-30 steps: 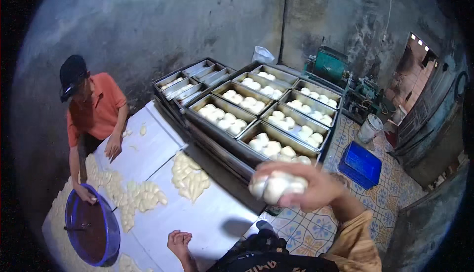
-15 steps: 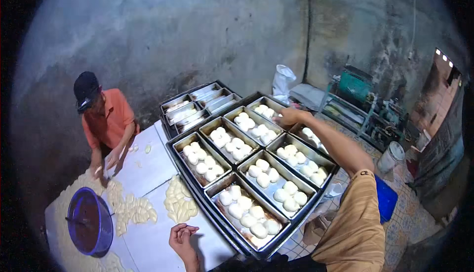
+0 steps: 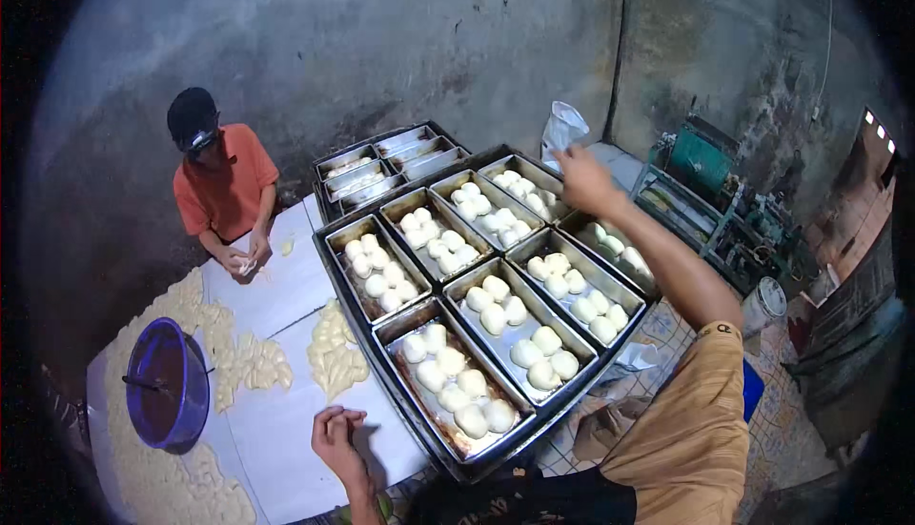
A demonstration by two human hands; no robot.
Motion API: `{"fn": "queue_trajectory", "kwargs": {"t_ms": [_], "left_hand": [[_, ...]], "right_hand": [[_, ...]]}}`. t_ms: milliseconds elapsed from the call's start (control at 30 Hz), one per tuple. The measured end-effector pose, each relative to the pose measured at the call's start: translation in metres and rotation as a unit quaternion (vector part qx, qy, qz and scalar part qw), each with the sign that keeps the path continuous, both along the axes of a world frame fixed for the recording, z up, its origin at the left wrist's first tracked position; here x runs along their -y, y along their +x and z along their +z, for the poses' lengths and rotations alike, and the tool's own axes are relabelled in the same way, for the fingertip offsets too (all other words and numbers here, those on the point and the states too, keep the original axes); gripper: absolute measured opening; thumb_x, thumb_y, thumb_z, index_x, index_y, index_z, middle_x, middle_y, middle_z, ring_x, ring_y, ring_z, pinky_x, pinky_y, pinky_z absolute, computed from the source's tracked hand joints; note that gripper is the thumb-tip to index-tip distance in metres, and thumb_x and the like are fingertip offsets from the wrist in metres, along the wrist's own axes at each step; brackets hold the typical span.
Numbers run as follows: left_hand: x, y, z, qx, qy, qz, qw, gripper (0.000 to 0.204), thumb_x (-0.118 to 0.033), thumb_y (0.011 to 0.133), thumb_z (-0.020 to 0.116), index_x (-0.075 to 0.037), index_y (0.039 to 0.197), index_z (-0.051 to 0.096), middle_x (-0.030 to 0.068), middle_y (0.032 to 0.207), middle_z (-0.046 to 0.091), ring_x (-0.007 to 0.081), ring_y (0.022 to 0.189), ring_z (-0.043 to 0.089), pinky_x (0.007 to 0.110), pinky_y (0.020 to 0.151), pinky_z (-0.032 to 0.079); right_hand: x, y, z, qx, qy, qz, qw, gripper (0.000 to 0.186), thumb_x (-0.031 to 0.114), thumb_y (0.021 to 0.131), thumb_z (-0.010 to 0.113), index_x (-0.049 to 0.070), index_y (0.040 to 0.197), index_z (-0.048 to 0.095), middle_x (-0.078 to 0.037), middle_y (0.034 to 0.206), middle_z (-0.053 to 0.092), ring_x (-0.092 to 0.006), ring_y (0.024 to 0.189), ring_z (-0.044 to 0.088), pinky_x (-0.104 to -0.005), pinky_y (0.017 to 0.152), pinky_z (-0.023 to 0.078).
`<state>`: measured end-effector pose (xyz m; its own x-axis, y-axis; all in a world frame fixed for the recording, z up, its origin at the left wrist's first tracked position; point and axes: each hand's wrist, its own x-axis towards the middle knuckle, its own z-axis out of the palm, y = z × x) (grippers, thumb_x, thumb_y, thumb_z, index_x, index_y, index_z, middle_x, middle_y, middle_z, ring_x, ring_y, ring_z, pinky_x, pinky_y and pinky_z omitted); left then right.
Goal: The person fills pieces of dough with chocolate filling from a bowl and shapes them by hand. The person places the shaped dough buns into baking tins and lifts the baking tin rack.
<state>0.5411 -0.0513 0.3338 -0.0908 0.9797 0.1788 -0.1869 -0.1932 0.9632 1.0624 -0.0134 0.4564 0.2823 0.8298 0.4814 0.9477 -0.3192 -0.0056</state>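
Note:
My left hand (image 3: 338, 436) hovers over the white table near its front edge, its fingers loosely curled with nothing in them. My right hand (image 3: 589, 182) is raised above the far right of the baking tins, fingers partly spread; I see nothing in it. Several rectangular metal tins (image 3: 448, 203) stand in rows on a dark tray (image 3: 443, 449). Each holds clusters of round, pale dough balls (image 3: 545, 341). The far tin (image 3: 484, 165), closest to my right hand, has dough balls inside. My right forearm partly covers the tin on the right.
A person (image 3: 227, 182) across the table works a small dough piece. Flattened dough (image 3: 338, 353) and a purple basin (image 3: 195, 392) of dark liquid lie left. More tins (image 3: 419, 155) sit behind. Green machinery (image 3: 701, 168) and a white bucket (image 3: 764, 304) stand right.
My right hand has lifted up and away from the far tin, where more dough now shows. My left hand has shifted slightly left. The other person's hands have come together around dough.

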Motion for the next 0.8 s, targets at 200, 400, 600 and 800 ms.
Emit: {"fn": "queue_trajectory", "kwargs": {"t_ms": [200, 400, 600, 800], "left_hand": [[-0.018, 0.05, 0.049, -0.02, -0.06, -0.143, 0.988, 0.031, -0.034, 0.094, 0.056, -0.004, 0.101, 0.055, 0.0068, 0.092, 0.049, 0.0131, 0.079, 0.049, 0.026, 0.071, 0.043], [-0.04, 0.089, 0.046, -0.228, 0.003, -0.067, 0.971, 0.038, -0.024, 0.075, 0.071, -0.002, 0.099, 0.051, 0.0102, 0.1, 0.037, 0.0216, 0.096, 0.038, 0.032, 0.088, 0.033], [-0.035, 0.086, 0.031, -0.036, -0.017, -0.099, 0.994, 0.028, -0.008, 0.072, 0.063, -0.005, 0.096, 0.05, 0.0023, 0.085, 0.042, 0.0158, 0.084, 0.043, 0.028, 0.08, 0.037], [-0.022, 0.068, 0.045, -0.01, 0.014, -0.121, 0.992, 0.018, -0.017, 0.084, 0.064, -0.011, 0.082, 0.048, -0.0054, 0.075, 0.039, 0.0061, 0.072, 0.036, 0.021, 0.068, 0.031]], "right_hand": [[0.054, 0.042, 0.01, -0.255, -0.242, -0.097, 0.931, 0.065, 0.06, 0.08, 0.06, -0.003, 0.096, 0.064, -0.023, 0.095, 0.066, -0.0358, 0.09, 0.064, -0.0443, 0.079, 0.049], [0.083, 0.113, -0.066, -0.209, -0.2, -0.025, 0.957, 0.07, 0.06, 0.082, 0.059, -0.003, 0.112, 0.061, -0.021, 0.107, 0.065, -0.0265, 0.1, 0.061, -0.0406, 0.086, 0.047], [0.082, 0.087, -0.047, -0.326, -0.192, 0.056, 0.924, 0.067, 0.05, 0.086, 0.061, -0.001, 0.129, 0.051, -0.017, 0.123, 0.059, -0.0268, 0.112, 0.054, -0.0394, 0.096, 0.042], [0.093, 0.05, -0.014, -0.368, -0.224, 0.05, 0.901, 0.069, 0.049, 0.086, 0.062, -0.002, 0.13, 0.049, -0.017, 0.123, 0.057, -0.0248, 0.113, 0.052, -0.0386, 0.095, 0.041]]}}
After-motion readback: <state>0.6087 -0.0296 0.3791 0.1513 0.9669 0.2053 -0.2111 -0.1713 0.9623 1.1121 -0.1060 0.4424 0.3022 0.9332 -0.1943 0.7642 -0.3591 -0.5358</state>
